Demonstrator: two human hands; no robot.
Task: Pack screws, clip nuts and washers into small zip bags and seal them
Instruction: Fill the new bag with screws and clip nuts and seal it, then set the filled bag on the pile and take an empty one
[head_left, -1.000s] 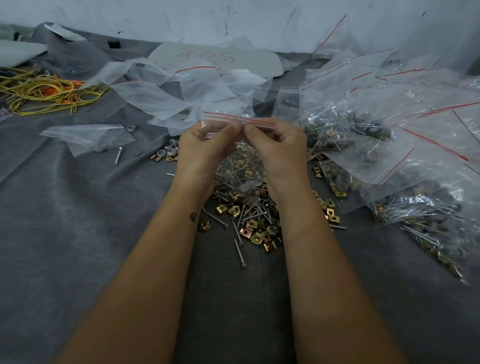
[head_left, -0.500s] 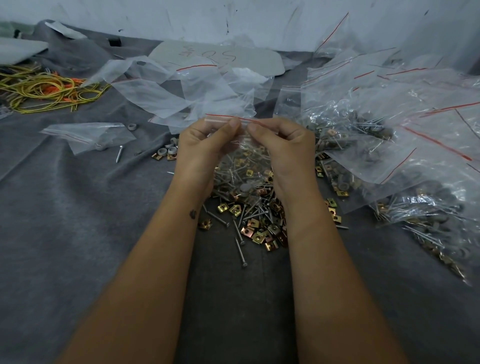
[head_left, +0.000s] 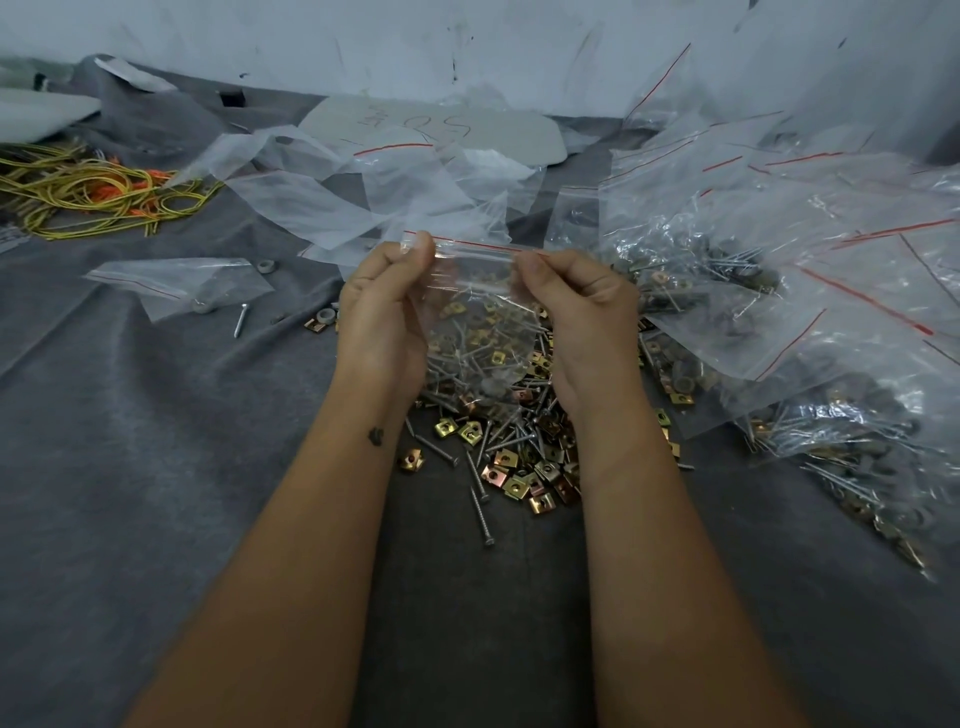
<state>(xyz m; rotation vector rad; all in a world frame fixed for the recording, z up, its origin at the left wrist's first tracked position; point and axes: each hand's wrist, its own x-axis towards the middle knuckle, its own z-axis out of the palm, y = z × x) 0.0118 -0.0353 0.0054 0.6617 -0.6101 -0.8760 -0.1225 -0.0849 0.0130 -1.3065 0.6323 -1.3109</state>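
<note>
You have a grey cloth (head_left: 156, 441) spread under everything. At its far left edge lies a tangle of yellow and orange cords (head_left: 98, 195). At its far edge, against the white wall (head_left: 519, 47), rests a pale board (head_left: 431, 130) with handwritten marks.

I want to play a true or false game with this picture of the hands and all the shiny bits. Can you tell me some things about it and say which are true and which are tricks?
1. Both hands hold the same small zip bag by its top edge. True: the left hand and the right hand each pinch one end.
2. The held bag is empty. False: screws and gold clip nuts show inside it.
3. A loose pile of screws and clip nuts lies on the grey cloth below the hands. True.
4. The yellow and orange cords lie on the right. False: they lie far left.
5. The filled bags are stacked on the left. False: they are heaped on the right.
</note>
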